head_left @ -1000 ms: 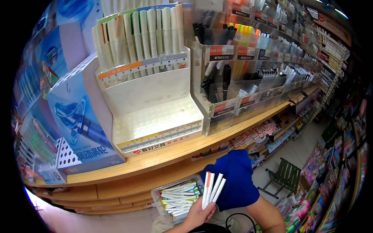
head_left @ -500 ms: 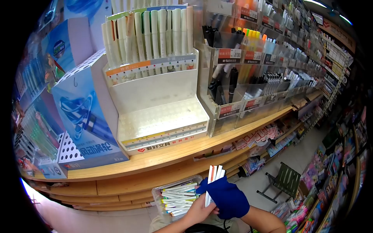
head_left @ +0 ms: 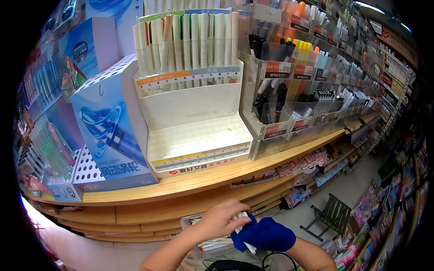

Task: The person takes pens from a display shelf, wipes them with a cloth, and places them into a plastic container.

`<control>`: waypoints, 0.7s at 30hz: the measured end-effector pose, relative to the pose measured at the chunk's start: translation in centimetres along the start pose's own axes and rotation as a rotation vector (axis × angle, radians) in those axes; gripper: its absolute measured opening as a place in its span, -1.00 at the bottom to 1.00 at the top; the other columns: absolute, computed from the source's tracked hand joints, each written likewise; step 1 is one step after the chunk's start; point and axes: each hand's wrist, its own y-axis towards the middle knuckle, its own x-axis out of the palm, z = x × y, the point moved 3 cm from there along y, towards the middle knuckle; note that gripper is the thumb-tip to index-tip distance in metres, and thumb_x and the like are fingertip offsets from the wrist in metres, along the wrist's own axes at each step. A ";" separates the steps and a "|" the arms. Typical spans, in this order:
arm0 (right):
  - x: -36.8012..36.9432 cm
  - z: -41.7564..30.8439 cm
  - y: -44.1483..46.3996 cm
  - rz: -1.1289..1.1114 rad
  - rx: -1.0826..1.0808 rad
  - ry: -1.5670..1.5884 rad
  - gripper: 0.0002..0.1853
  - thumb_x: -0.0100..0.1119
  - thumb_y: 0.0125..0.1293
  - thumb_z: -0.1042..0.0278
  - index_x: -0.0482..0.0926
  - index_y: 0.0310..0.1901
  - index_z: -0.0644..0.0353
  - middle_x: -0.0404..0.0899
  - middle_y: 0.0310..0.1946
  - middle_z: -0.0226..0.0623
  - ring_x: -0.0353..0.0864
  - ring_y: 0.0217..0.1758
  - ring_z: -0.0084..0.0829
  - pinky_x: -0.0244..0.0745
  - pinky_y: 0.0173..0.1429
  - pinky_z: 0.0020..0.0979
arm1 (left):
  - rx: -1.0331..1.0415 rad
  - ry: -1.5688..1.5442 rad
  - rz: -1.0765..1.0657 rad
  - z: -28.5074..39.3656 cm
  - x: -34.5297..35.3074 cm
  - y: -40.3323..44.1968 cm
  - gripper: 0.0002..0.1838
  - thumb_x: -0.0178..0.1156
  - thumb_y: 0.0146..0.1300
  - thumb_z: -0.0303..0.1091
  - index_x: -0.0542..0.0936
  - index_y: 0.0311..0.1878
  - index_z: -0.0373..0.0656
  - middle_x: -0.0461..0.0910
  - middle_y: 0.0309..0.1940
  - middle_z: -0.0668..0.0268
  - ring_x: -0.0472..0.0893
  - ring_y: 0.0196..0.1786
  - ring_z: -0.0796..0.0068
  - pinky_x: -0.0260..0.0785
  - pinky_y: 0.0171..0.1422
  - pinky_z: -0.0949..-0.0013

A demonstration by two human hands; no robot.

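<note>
My right hand (head_left: 266, 235) is covered by a dark blue cloth (head_left: 275, 232) and is closed around a few white marker pens (head_left: 249, 247), whose lower ends stick out below the cloth. My left hand (head_left: 224, 219) is bare and lies over the top of these pens, its fingers curled on their upper ends. Beneath my left forearm, a clear plastic tub (head_left: 184, 222) holds many loose white marker pens (head_left: 212, 245) with coloured marks; hand and arm hide part of it. The fingers inside the cloth cannot be seen.
A white tiered pen display (head_left: 190, 108) on the wooden shelf (head_left: 181, 187) carries a row of pens at its top. Left of it stands a blue box (head_left: 113, 135). Clear acrylic pen racks (head_left: 280, 117) run along the right. A folding stool (head_left: 332, 214) stands on the floor.
My left hand has moved from beneath the pens up over their top ends. The pens now tilt with their lower ends showing below the cloth. The view has shifted slightly.
</note>
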 end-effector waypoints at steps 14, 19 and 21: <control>-0.7 -1.2 -2.3 0.103 0.213 -0.132 -0.66 -0.14 0.43 0.07 0.46 -0.33 0.15 0.55 -0.60 -0.32 0.50 -0.56 -0.55 0.37 -0.40 -0.53 | -0.238 -0.092 0.224 -3.6 -0.3 -1.3 -0.81 0.19 0.28 -0.32 0.57 -0.34 -0.26 0.52 -0.63 0.26 0.50 -0.57 0.54 0.32 -0.48 0.43; -0.5 -0.7 -2.9 0.082 -0.137 -1.355 -0.79 -0.04 0.36 0.10 0.50 -0.18 -0.01 0.44 -0.63 -0.31 0.48 -0.56 -0.38 0.25 -0.57 -0.36 | -0.404 -0.159 0.418 -5.7 -1.6 -3.1 -0.81 0.16 0.30 -0.33 0.56 -0.35 -0.27 0.48 -0.68 0.42 0.41 -0.62 0.71 0.26 -0.52 0.55; 0.4 -3.8 -3.0 -0.028 -0.356 -1.690 -0.70 -0.03 0.37 0.03 0.51 -0.30 0.08 0.53 -0.52 -0.26 0.55 -0.46 -0.31 0.40 -0.34 -0.33 | -0.409 -0.165 0.416 -5.4 -1.9 -3.4 -0.81 0.17 0.30 -0.33 0.56 -0.34 -0.27 0.47 -0.66 0.46 0.40 -0.62 0.76 0.25 -0.53 0.57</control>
